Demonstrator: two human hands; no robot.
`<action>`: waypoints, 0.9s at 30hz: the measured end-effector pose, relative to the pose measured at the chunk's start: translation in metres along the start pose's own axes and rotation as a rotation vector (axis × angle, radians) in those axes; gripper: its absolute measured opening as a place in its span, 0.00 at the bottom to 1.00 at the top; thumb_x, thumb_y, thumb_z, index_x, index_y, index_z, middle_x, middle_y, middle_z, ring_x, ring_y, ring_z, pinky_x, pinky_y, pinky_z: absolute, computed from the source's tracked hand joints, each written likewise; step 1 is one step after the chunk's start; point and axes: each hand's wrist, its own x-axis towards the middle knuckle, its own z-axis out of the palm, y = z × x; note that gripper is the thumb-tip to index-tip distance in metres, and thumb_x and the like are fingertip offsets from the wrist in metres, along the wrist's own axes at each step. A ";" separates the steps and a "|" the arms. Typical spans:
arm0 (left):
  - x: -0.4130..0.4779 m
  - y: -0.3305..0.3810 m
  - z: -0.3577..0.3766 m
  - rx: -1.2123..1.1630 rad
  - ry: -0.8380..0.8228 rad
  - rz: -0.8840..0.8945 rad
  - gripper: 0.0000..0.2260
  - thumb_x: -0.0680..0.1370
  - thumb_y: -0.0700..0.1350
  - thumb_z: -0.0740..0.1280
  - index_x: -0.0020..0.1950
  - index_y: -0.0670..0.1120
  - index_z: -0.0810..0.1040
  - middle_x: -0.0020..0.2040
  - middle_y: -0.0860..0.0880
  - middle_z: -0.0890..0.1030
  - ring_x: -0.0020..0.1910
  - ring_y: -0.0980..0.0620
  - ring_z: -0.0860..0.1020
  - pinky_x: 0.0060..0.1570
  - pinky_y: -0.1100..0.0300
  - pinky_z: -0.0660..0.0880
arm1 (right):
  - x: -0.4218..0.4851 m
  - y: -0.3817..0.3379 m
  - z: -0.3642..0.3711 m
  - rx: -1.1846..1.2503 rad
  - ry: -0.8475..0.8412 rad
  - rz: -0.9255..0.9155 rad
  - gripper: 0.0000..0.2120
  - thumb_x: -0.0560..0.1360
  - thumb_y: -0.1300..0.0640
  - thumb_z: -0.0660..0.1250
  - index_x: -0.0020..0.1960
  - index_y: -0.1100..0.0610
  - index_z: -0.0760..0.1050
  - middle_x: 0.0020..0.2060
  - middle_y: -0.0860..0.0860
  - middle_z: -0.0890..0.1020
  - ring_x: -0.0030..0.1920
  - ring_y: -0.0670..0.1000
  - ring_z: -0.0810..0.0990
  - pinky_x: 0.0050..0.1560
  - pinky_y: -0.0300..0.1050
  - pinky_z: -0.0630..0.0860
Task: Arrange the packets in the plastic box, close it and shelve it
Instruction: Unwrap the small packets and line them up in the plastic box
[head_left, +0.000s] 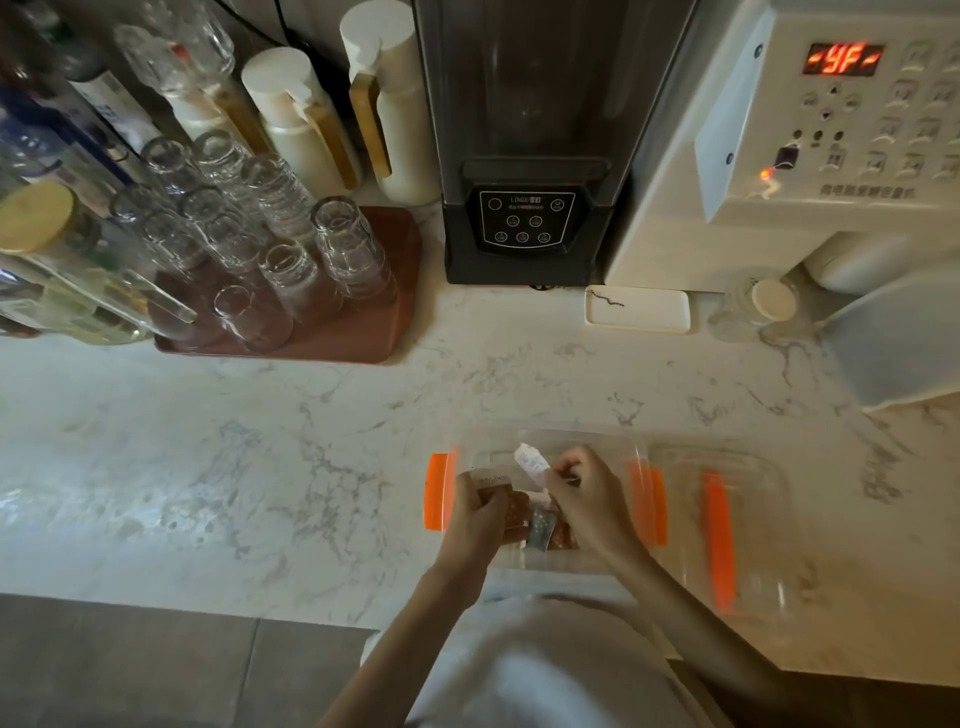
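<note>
A clear plastic box (613, 447) with orange side clips stands on the marble counter near its front edge. Its clear lid (748, 519), with an orange clip, lies just to the right of it. My left hand (480, 525) grips a bunch of brown packets (514, 512) over the box. My right hand (584, 499) pinches a small white packet (531, 461) that sticks up above the box. A silvery packet (540, 527) and another brown one show between my hands.
A brown tray (374, 332) of upturned glasses stands at the back left, beside bottles. A black appliance (524, 156) and a white machine (810, 130) line the back. A small white dish (639, 309) and a glass jar (758, 309) sit before them.
</note>
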 end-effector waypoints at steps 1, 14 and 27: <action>0.000 0.001 0.003 -0.020 0.005 -0.007 0.12 0.82 0.33 0.56 0.61 0.46 0.68 0.49 0.42 0.82 0.44 0.47 0.84 0.46 0.50 0.83 | -0.009 0.000 -0.005 0.004 0.058 -0.037 0.05 0.77 0.56 0.70 0.47 0.54 0.74 0.40 0.46 0.81 0.37 0.44 0.81 0.31 0.32 0.73; -0.001 0.007 0.015 -0.043 -0.196 0.036 0.10 0.85 0.45 0.56 0.65 0.44 0.64 0.54 0.36 0.78 0.49 0.43 0.81 0.53 0.45 0.79 | -0.053 -0.003 -0.010 -0.050 -0.102 -0.441 0.08 0.78 0.59 0.67 0.57 0.54 0.81 0.52 0.45 0.84 0.54 0.41 0.81 0.56 0.36 0.78; 0.001 0.029 -0.027 -0.015 -0.172 0.145 0.09 0.85 0.38 0.51 0.63 0.43 0.68 0.52 0.37 0.79 0.49 0.42 0.83 0.46 0.46 0.82 | 0.025 0.003 0.026 -0.552 -0.312 -0.413 0.14 0.76 0.45 0.69 0.54 0.54 0.80 0.50 0.50 0.85 0.48 0.48 0.79 0.52 0.42 0.75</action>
